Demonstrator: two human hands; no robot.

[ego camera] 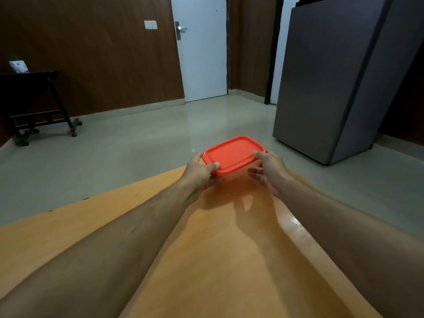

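Both hands (199,172) (269,171) hold rect. red plastic-lidded box (234,154), glossy orange table (206,260).

Your left hand (199,172) grips the left end of the red-lidded box (232,153), thumb on top and fingers underneath. Your right hand (269,171) holds the right end, thumb on the lid's corner and fingers curled below. The box lies between your hands at the far corner of the orange table (206,260). A grey fridge (332,76) stands beyond your right hand. A white door (202,53) is far beyond your left.
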